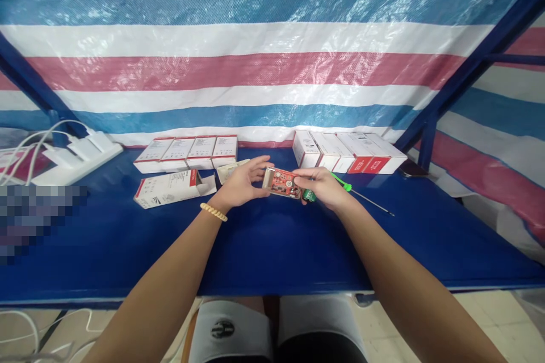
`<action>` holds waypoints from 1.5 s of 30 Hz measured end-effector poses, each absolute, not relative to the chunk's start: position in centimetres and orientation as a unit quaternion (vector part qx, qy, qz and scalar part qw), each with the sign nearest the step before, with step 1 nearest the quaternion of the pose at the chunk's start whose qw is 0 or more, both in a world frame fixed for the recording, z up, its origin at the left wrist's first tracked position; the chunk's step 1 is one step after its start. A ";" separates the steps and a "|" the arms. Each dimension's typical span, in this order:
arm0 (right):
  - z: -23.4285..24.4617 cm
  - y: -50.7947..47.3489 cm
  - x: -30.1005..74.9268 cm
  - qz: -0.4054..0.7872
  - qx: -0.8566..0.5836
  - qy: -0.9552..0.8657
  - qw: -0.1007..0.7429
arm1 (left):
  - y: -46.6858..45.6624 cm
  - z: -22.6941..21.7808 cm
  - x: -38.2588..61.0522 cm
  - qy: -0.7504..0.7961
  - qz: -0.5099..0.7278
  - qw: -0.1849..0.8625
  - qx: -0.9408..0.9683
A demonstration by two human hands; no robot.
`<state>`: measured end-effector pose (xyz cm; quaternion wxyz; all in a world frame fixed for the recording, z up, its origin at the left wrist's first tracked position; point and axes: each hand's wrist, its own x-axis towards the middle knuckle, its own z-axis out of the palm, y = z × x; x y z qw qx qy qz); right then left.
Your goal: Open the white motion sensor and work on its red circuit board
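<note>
A red circuit board [284,182] with small components on it is held a little above the blue table. Its left end, a pale metallic block, lies between the thumb and fingers of my left hand [242,182]. My right hand [321,186] grips the board's right end, thumb on top. Just under the right fingers is a small green round thing [309,195]; its kind is unclear. Beside that hand lies a screwdriver [347,186] with a green handle, partly hidden, its thin shaft pointing right. Behind my left fingers is a pale flat piece [230,171], partly covered.
An open white-and-red box [170,188] lies left of my hands. Rows of similar boxes stand at the back left [187,150] and back right [347,151]. A white power strip [80,161] with plugs is far left; a dark phone-like object [413,168] lies far right.
</note>
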<state>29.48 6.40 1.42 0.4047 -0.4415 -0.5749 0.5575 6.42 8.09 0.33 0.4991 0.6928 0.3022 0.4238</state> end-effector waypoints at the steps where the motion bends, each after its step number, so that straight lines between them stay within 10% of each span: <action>1: 1.5 6.4 29.5 0.561 -0.442 -0.580 0.392 | 8.0 0.5 6.5 0.302 0.423 0.500 0.692; 35: 1.1 6.4 29.3 0.530 -0.458 -0.577 0.421 | 7.9 0.2 6.6 0.310 0.430 0.470 0.706; 45: 0.6 6.5 28.4 0.488 -0.508 -0.552 0.445 | 7.5 0.5 6.2 0.361 0.385 0.250 0.812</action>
